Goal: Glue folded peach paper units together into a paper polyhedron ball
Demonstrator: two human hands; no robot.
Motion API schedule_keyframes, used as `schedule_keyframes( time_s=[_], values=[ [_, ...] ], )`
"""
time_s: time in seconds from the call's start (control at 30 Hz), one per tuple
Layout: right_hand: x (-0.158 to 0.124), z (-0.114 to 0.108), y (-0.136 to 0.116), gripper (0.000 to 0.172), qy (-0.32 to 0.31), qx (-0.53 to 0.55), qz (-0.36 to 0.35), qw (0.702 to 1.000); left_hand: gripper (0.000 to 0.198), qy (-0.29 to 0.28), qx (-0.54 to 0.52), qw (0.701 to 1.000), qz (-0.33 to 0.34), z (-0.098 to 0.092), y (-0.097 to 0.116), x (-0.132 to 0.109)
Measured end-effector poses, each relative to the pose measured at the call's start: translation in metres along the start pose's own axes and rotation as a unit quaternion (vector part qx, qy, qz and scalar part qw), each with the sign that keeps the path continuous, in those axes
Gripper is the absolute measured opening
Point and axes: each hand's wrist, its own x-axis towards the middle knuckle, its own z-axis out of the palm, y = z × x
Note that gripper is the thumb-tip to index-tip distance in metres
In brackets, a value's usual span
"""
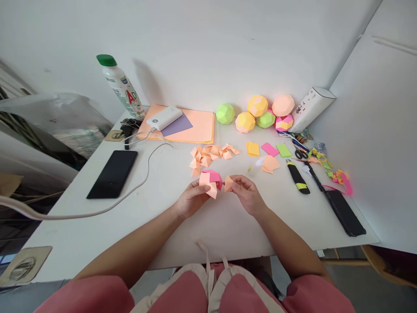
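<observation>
Near the middle of the white table, my left hand point(192, 198) holds a partly built folded-paper ball point(211, 177) of pink and peach pieces. A single folded peach paper piece point(228, 183) is pinched between the thumb and fingers of my right hand point(248, 195). A small gap separates that piece from the ball. Just beyond my hands lies a loose pile of folded peach pieces point(206, 155). Flat peach paper squares point(269, 164) lie to the right, with orange squares point(253, 148), pink squares point(269, 149) and green squares point(283, 150) behind them.
Finished paper balls point(257, 105) stand against the back wall. At right lie a black-and-yellow cutter point(297, 177), scissors point(301, 154), paper scraps and a long black tool point(342, 208). A phone point(112, 174), cable, power bank point(164, 118) and bottle point(125, 89) occupy the left.
</observation>
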Motion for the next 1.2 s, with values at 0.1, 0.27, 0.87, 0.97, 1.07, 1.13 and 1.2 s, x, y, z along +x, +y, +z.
schedule_keyframes(
  time_s=[0.1, 0.27, 0.87, 0.97, 1.07, 1.13, 1.2],
  values=[
    [0.002, -0.002, -0.002, 0.017, -0.014, 0.100, 0.048, 0.994, 0.013, -0.026, 0.013, 0.999, -0.013, -0.001, -0.002, 0.000],
    [0.004, -0.004, -0.004, 0.018, -0.063, 0.180, 0.130, 0.973, 0.016, -0.028, 0.039, 0.999, -0.005, -0.002, -0.004, 0.000],
    [0.006, -0.016, -0.012, 0.019, -0.030, 0.004, 0.001, 1.000, 0.011, -0.069, 0.050, 0.994, -0.066, 0.004, -0.002, 0.001],
    [0.005, -0.016, -0.015, 0.021, -0.042, -0.032, -0.006, 0.999, 0.012, -0.049, 0.054, 0.995, -0.066, 0.000, -0.003, 0.001],
    [0.004, -0.017, -0.018, 0.022, -0.034, -0.092, -0.023, 0.995, 0.013, -0.032, 0.053, 0.996, -0.060, -0.003, -0.005, 0.001],
    [0.003, -0.018, -0.019, 0.020, -0.019, -0.111, -0.028, 0.993, 0.012, -0.022, 0.049, 0.997, -0.055, -0.004, -0.006, 0.002],
    [0.002, -0.019, -0.019, 0.018, -0.009, -0.098, -0.010, 0.995, 0.012, -0.015, 0.047, 0.997, -0.051, -0.004, -0.007, 0.002]
  ],
)
